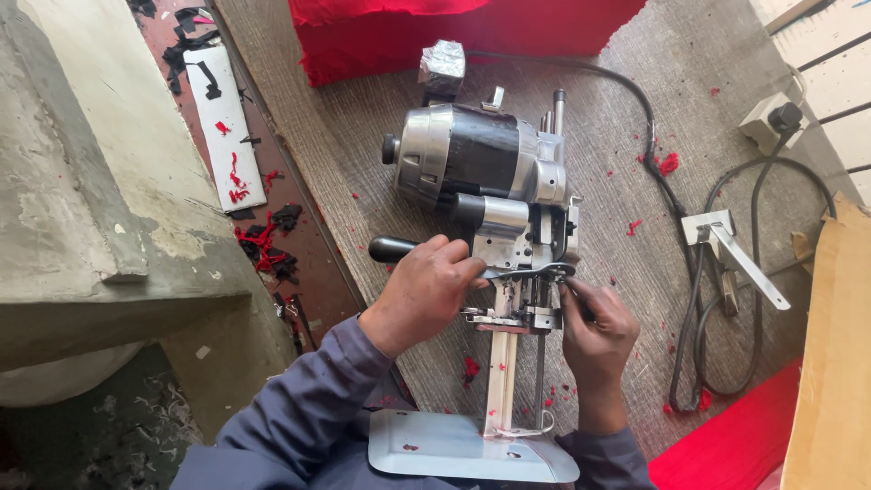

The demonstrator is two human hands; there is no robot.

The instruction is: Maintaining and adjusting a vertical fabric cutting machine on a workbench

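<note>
An electric fabric cutting machine (481, 168) with a silver and black motor stands on the wooden table, its upright blade column (501, 377) rising from a flat metal base plate (454, 446). My left hand (425, 292) is closed around the machine's black handle (390, 249). My right hand (594, 331) pinches a small metal part at the blade guard (544, 270) below the motor. Both sleeves are grey-blue.
Red cloth (454, 32) lies folded at the table's far end and more red cloth (735, 445) at the near right. Black power cables (726, 272) loop to a wall plug (771, 120). A metal clamp (735, 249), cardboard (835, 363) and scraps on the floor (263, 240).
</note>
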